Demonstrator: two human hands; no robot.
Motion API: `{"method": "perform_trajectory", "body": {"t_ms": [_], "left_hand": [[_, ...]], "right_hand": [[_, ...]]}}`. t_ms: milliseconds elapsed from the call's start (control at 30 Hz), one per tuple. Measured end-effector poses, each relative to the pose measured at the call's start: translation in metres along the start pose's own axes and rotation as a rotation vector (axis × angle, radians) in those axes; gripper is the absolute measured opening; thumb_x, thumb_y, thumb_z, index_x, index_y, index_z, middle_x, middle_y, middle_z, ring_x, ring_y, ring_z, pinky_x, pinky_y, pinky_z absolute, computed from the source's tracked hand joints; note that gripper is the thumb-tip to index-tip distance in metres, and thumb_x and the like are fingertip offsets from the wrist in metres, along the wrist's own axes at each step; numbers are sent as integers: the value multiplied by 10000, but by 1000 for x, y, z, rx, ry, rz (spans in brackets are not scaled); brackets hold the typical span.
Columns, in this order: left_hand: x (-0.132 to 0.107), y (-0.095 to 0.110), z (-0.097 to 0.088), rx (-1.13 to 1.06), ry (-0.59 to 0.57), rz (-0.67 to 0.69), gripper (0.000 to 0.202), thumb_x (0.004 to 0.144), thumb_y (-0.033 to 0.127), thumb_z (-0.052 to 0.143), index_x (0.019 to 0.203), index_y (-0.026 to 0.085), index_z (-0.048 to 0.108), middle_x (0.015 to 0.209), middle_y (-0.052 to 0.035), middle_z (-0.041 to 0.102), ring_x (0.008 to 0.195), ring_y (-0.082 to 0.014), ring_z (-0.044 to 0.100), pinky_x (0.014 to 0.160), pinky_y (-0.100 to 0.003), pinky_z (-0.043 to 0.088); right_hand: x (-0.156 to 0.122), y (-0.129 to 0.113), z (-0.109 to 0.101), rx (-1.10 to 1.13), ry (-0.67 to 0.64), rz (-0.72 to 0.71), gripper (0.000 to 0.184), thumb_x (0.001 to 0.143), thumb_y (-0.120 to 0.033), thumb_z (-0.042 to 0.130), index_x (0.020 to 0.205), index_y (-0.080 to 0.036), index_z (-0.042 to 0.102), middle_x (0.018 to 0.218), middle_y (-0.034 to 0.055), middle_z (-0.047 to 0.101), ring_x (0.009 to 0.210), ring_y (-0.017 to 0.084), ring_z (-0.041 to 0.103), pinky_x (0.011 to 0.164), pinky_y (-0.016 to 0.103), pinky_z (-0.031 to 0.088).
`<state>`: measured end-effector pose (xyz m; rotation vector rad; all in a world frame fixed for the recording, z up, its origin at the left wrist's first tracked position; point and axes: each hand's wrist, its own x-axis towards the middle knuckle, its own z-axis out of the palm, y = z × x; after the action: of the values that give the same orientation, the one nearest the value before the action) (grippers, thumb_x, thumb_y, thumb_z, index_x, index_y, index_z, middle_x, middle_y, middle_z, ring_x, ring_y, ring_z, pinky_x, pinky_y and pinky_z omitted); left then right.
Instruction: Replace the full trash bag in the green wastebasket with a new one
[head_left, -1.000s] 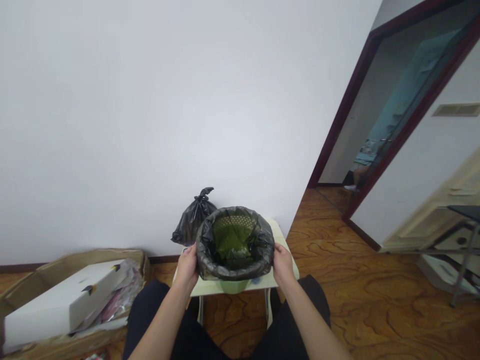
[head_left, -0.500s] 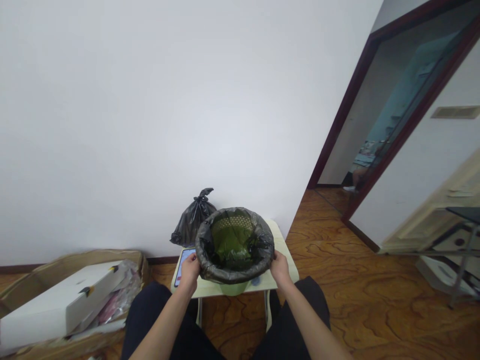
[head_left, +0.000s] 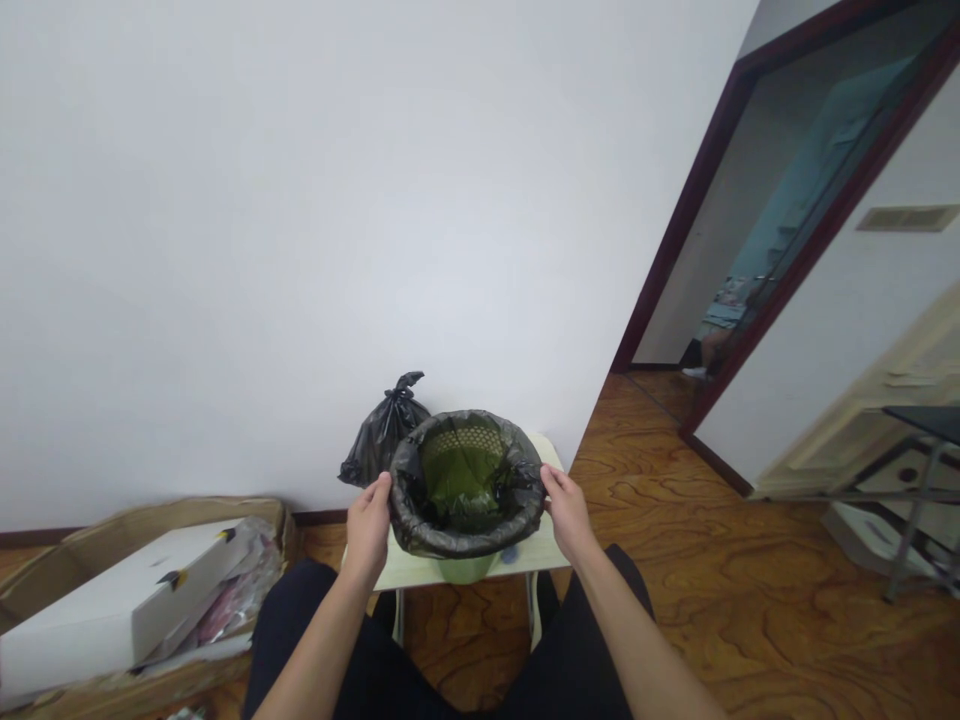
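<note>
A green trash can (head_left: 463,571) with a perforated wall stands on a small pale table (head_left: 405,573). It is lined with a black garbage bag (head_left: 466,544), whose top is folded outward over the rim all round. My left hand (head_left: 368,525) pinches the folded bag at the left side of the rim, thumb and fingers together. Opposite it, my right hand (head_left: 567,512) pinches the bag at the right side. Behind the can on the left sits a knotted, filled black garbage bag (head_left: 381,438), close to the wall.
On the floor at left lies an open cardboard box (head_left: 274,510) holding a white box (head_left: 142,590) and clear plastic wrap (head_left: 251,560). A white wall (head_left: 337,200) rises behind the table. To the right are a doorway (head_left: 675,270), with a person partly visible beyond, and a dark-topped table (head_left: 926,420).
Both hands have moved up along the sides of the rim, still pinching the bag. The phone seen beside my left hand earlier is now hidden behind it. The view has shifted slightly.
</note>
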<state>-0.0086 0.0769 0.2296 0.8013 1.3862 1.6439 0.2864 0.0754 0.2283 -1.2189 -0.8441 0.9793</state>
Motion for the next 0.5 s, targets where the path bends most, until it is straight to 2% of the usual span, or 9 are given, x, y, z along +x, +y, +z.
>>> {"method": "perform_trajectory", "body": {"t_ms": [67,167,400,500], "left_hand": [[-1,-1,1,-3,-61,-50,593,686,625,655,935,91,720,825,-99,722,858,-238,655,815,-353,510],[-1,-2,1,59,-90,-49,576,703,636,635,909,105,723,846,-95,727,901,-248,648,861,-355,484],[4,-1,3,160,-135,-31,578,755,657,562,862,109,714,788,-77,714,824,-251,632,823,-360,478],[3,-1,3,171,-87,-13,574,768,647,549,875,107,713,798,-88,711,848,-263,633,817,-366,481]], "right_hand": [[-1,5,5,90,48,9,454,688,-540,710,907,-142,715,935,107,737,835,228,671,684,306,526],[-1,15,4,175,119,-27,393,641,-495,757,819,-147,711,830,77,738,798,206,664,724,304,516],[-5,34,7,196,165,-3,335,598,-402,775,805,-145,714,800,80,734,743,203,660,694,314,515],[-2,37,7,181,149,11,340,597,-397,763,817,-145,705,820,81,731,755,210,654,681,310,509]]}}
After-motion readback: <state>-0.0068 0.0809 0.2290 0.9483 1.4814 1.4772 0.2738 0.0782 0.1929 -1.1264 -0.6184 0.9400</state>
